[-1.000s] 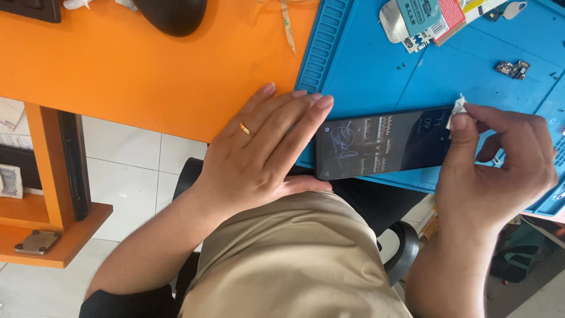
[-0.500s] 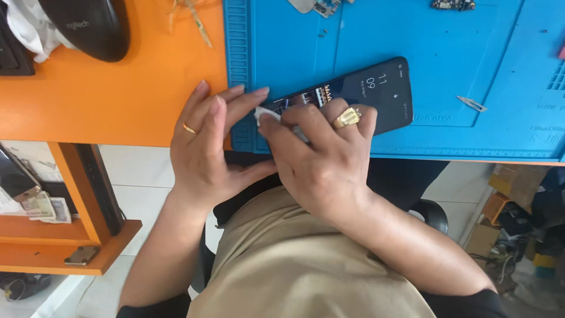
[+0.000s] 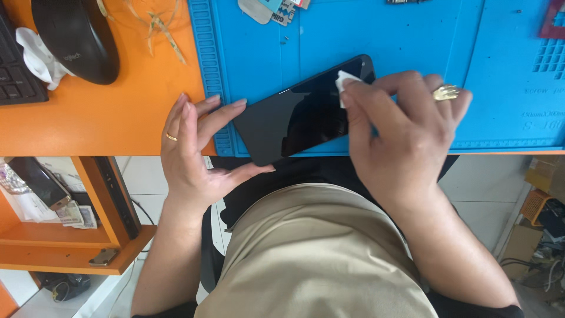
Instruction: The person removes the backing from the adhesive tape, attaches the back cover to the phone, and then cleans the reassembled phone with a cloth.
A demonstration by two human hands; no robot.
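On the desk edge: a black phone [image 3: 303,112] lay slanted, screen up, on a blue mat [image 3: 406,47], its near corner sticking out over the edge.
Phone screen: it was dark and shiny, with nothing lit on it.
Left hand: the left hand [image 3: 191,153] held the phone's near end, fingers spread along the top side and thumb under the low corner.
Left ring: a thin gold ring [image 3: 171,137] sat on one finger.
Right hand: the right hand [image 3: 400,135] pinched a small white wipe [image 3: 344,82] with its fingertips and pressed it on the far end of the screen.
Right ring: a big gold ring [image 3: 445,92] sat on one finger.
Wipe: it might have been cloth or paper; it was too small to tell.
Mat: it lay on an orange desk [image 3: 118,118], with tiny parts near its far edge.
Mouse: a black mouse [image 3: 76,38] sat far left on the desk, well apart from the phone, beside a keyboard [image 3: 15,76].
Dry stems: a few lay near the mat's top left corner.
Below: tan clothes [image 3: 318,259] filled the middle, and an orange shelf [image 3: 70,247] stood to the left.
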